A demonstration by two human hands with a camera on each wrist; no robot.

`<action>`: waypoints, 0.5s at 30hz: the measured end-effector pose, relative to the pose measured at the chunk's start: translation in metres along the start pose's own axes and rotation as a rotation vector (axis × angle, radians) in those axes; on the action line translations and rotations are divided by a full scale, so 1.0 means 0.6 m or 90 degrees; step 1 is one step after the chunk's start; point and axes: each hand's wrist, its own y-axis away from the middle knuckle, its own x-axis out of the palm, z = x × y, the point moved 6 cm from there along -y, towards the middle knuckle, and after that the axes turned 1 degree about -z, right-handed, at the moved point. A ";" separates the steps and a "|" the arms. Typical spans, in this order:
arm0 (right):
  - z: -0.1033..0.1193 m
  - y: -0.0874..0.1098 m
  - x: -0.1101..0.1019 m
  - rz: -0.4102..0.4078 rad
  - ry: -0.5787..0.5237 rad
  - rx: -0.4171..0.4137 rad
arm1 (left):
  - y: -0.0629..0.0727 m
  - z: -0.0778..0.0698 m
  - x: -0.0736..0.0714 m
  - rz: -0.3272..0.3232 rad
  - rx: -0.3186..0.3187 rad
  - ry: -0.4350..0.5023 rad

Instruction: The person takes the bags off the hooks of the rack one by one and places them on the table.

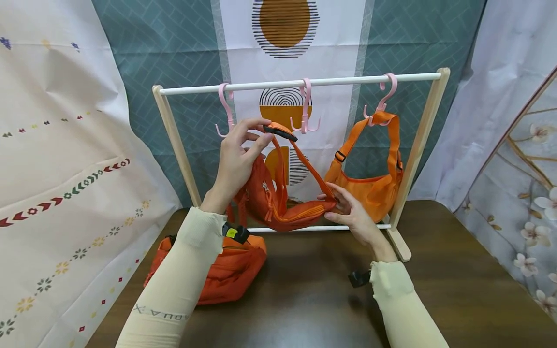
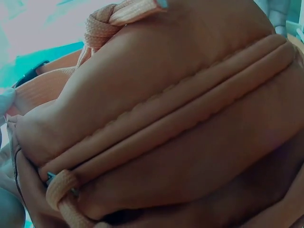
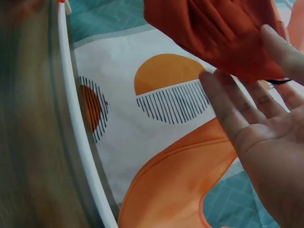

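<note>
A red-orange shoulder bag (image 1: 257, 195) hangs in the air between both hands, in front of the rack. My left hand (image 1: 237, 159) pinches its strap at the top, beside a black buckle (image 1: 280, 131), close to the middle pink hook (image 1: 305, 111). At the bag's right end, my right hand (image 1: 353, 212) holds the corner, thumb in front and fingers behind. The right wrist view shows that red fabric (image 3: 223, 38) above the fingers. Zipper seams and a knotted cord pull (image 2: 64, 190) fill the left wrist view, where the left hand is mostly hidden.
A wooden rack with a white bar (image 1: 344, 80) stands at the back of the dark table (image 1: 304, 299). An orange bag (image 1: 376, 193) hangs from the right pink hook (image 1: 389, 92). A left pink hook (image 1: 227, 111) carries nothing. Another red bag (image 1: 235, 278) lies under the left forearm.
</note>
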 end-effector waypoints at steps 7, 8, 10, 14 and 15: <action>0.012 0.010 -0.026 -0.050 -0.007 -0.018 | 0.017 0.033 -0.006 0.020 -0.061 0.014; 0.018 0.013 -0.033 -0.065 0.000 -0.020 | 0.021 0.039 -0.009 0.028 -0.075 0.012; 0.032 0.019 -0.048 -0.098 0.016 -0.027 | 0.032 0.051 -0.015 0.054 -0.109 0.004; 0.061 0.032 -0.076 -0.158 0.062 -0.035 | 0.057 0.076 -0.017 0.137 -0.175 -0.015; 0.068 0.036 -0.083 -0.170 0.077 -0.035 | 0.063 0.081 -0.015 0.159 -0.186 -0.022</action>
